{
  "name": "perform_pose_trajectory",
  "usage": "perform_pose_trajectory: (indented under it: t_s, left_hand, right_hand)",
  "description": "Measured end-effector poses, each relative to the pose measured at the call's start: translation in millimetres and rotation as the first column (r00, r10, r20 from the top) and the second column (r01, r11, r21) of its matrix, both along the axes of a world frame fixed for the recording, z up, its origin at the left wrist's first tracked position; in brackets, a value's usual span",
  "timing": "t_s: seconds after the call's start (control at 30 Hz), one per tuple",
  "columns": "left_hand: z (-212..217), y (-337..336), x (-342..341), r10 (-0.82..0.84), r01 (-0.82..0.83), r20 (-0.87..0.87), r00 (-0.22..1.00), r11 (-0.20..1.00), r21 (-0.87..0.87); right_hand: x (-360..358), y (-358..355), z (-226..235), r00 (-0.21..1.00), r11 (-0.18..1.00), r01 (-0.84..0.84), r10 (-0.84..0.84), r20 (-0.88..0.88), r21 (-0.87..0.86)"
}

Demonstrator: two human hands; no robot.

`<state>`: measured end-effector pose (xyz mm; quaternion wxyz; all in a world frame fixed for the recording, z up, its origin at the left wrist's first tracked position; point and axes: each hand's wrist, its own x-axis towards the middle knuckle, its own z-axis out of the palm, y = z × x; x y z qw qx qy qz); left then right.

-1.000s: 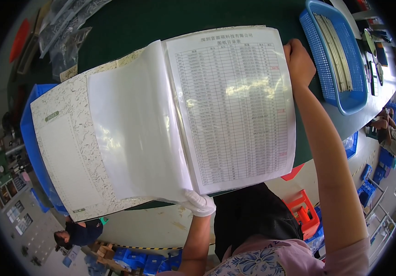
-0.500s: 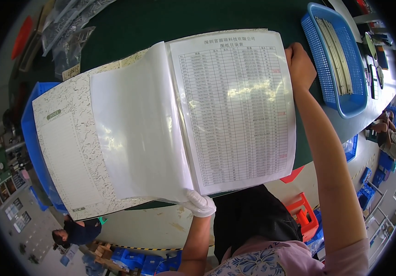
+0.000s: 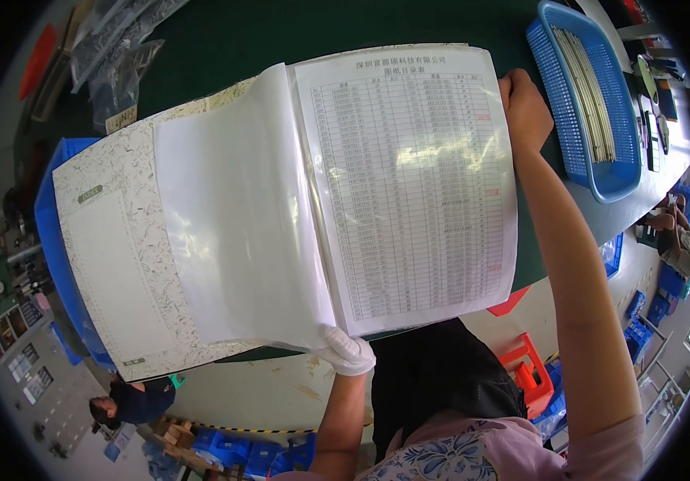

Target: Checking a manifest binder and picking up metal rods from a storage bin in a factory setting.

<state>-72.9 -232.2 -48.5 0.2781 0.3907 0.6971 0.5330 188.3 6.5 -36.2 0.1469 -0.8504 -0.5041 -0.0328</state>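
Not much has changed vs. half a sec ago: the binder [image 3: 108, 276] sits a touch higher in view, but the basket beyond it does too, so prob. a head tilt more than a push. Same pg spread as before, nothing flipped: blank plastic sleeve [image 3: 233, 224] on the L, bowed up toward the fold, printed table sheet [image 3: 409, 200] on the R, w/ glare across its middle. Means, AFAICT, handling is paused at this spread.

L hand [image 3: 347, 351], white-gloved, is still at the bottom of the fold, fingers drawn in and apparently pinching the sleeve's lower corner; thumb hidden. R hand [image 3: 528, 112], bare, is still by the sheet's upper R edge, fingers curled; tips are out of sight, so can't tell if it grips the edge or just rests there.

Binder lies open on the dark green tabletop [image 3: 281, 32], its L cover overlapping a blue bin [image 3: 48, 212] in view. Blue mesh basket [image 3: 557, 96] w/ pale strips [image 3: 584, 96] stands just R of the R hand; clear plastic bags [image 3: 112, 72] lie upper L.
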Motion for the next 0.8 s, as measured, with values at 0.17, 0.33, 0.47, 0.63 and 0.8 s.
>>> perform_pose_trajectory:
  t_s: [0.17,0.33,0.47,0.63,0.8]
  left_hand:
    - [-1.7,-1.3,-0.4,0.01,-0.01,-0.008,1.0,1.0,0.007]
    - [-1.3,-1.4,-2.5,-0.028,0.028,-0.09,0.996,1.0,-0.002]
    - [-2.0,0.0,-1.5,-0.013,0.014,-0.045,0.999,1.0,0.008]
    - [-3.2,-2.1,-1.2,0.0,0.0,-0.003,1.0,1.0,0.003]
    - [-2.2,-3.8,-5.6,-0.06,0.059,-0.151,0.987,0.998,-0.014]
  right_hand:
    - [-0.7,-0.7,0.4,1.0,1.0,0.005,-0.005,-0.002,-0.003]
    - [0.4,-0.6,-1.3,1.0,1.0,-0.005,0.005,0.002,0.01]
    - [1.1,-0.7,-2.6,1.0,1.0,-0.006,0.006,0.006,0.014]
    - [4.8,-0.8,-7.0,1.0,0.999,-0.027,0.026,0.015,0.018]
    - [6.1,-0.2,-7.0,0.998,0.999,-0.041,0.039,0.038,0.032]
